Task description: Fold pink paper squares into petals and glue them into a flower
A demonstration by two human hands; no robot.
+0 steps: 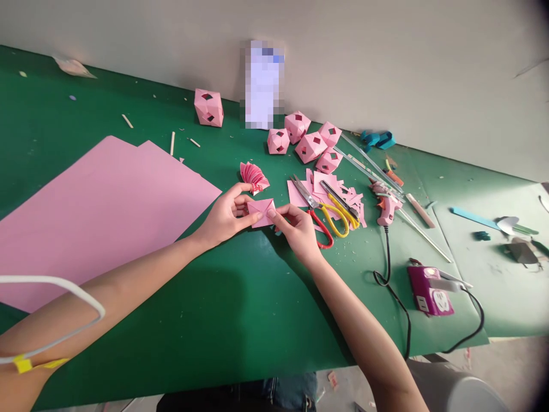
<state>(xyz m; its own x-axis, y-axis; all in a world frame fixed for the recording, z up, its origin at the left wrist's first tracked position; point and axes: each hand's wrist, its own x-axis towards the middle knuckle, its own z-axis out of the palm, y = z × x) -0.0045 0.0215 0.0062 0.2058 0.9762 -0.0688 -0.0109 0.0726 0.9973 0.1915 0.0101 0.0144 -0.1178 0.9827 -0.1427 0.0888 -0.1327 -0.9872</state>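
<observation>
Between my two hands is a small pink paper square (262,209) with diagonal crease lines, held above the green table. My left hand (226,216) pinches its left side, thumb on top. The right edge is pinched by my right hand (297,229), thumb and fingers closed. Just beyond the left fingers lies a fanned pleated pink paper piece (253,174). Scissors (321,209) with red and yellow handles lie right of my right hand, on pink paper scraps (295,193). A yellow craft knife (341,203) rests beside them.
Several folded pink paper balls (311,147) stand at the back, one (209,107) apart. Large pink sheets (107,212) cover the left. A pink glue gun (388,207) with its cord, clear glue sticks (429,239) and a purple power socket (430,290) lie right. A blurred phone-like screen (262,86) leans on the wall.
</observation>
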